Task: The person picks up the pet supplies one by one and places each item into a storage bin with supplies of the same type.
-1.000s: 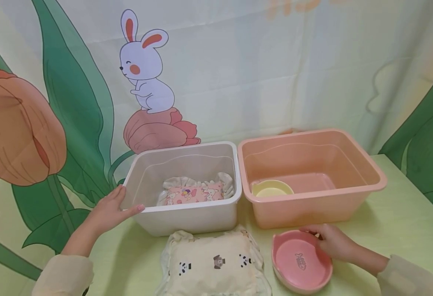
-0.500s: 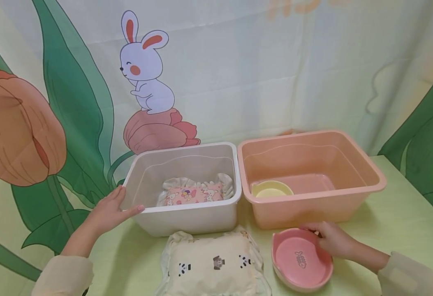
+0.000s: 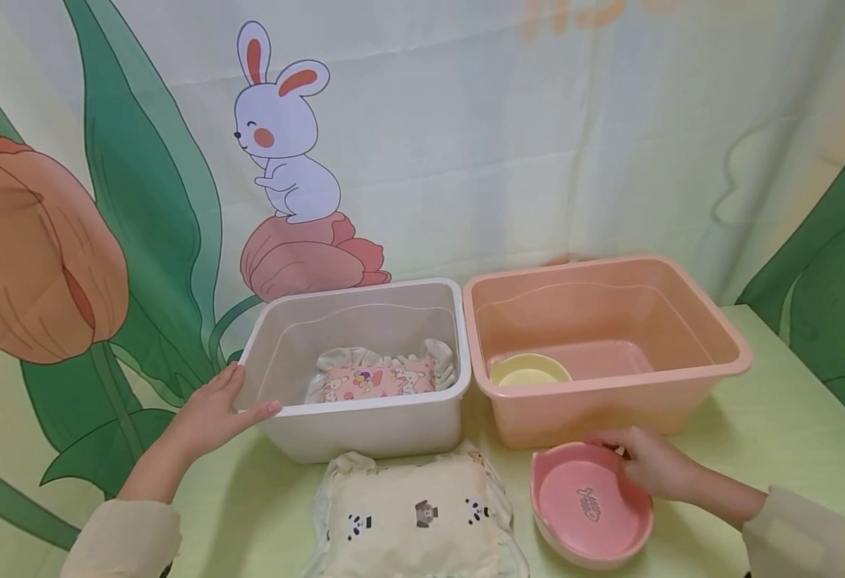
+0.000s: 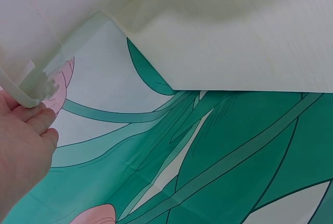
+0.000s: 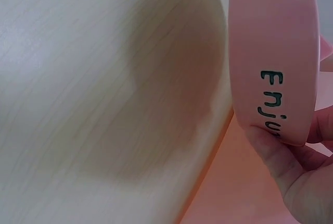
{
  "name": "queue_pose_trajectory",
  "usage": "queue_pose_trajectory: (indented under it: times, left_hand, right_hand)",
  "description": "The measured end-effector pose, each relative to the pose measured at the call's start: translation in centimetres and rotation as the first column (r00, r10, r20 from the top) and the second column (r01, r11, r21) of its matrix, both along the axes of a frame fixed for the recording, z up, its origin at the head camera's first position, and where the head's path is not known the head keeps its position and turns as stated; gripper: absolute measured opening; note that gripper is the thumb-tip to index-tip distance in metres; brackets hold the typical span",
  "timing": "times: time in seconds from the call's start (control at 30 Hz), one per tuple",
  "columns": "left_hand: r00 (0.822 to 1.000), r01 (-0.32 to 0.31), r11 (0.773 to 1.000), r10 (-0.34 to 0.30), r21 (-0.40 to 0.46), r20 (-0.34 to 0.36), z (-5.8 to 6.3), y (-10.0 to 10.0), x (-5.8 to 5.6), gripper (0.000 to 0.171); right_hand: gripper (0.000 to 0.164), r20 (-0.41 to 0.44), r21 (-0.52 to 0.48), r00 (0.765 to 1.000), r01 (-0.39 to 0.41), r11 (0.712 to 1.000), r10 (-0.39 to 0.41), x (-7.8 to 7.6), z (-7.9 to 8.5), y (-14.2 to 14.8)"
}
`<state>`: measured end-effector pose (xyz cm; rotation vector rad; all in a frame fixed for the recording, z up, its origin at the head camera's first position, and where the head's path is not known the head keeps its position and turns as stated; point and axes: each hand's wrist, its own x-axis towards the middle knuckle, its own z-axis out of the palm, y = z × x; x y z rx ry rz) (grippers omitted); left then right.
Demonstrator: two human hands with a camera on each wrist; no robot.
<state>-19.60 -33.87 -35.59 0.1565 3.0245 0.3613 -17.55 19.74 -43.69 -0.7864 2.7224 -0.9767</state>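
Note:
My left hand (image 3: 209,413) rests at the near left corner of the white bin (image 3: 364,429). Its thumb lies along the front rim and the other fingers extend up the left side. In the right wrist view, my right hand (image 5: 304,174) pinches the wall of a pink cat-eared pet bowl (image 5: 273,41) lettered on its outside. The head view shows this bowl in front of the peach bin (image 3: 595,413), its inside with a fish-bone print turned toward me. A cream ruffled pillow (image 3: 400,546) with animal faces lies left of the bowl.
A pink patterned ruffled pillow (image 3: 379,381) lies inside the white bin. A pale yellow bowl (image 3: 530,369) sits in the peach bin's near left corner. Both bins stand side by side on the light green table (image 3: 790,433), before a printed curtain (image 3: 451,144).
My right hand and the pink bowl have shifted slightly, a little farther from me and to the right. The left hand stays where it was on the white bin.

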Motion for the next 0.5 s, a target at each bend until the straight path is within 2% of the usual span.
queue_pose_trajectory:
  times: [0.27,0.5]
  left_hand:
    - [1.000,-0.010,1.000,0.010,0.001,0.011,-0.07,0.01,-0.04,0.097]
    - [1.000,-0.008,1.000,0.008,-0.002,0.007,-0.05,0.02,-0.03,0.097]
  right_hand:
    - [0.045,0.013,-0.028,0.999,-0.037,0.999,0.038,-0.08,0.22,0.13]
    - [0.044,0.056,-0.035,0.997,-0.043,0.998,0.045,-0.11,0.84,0.18]
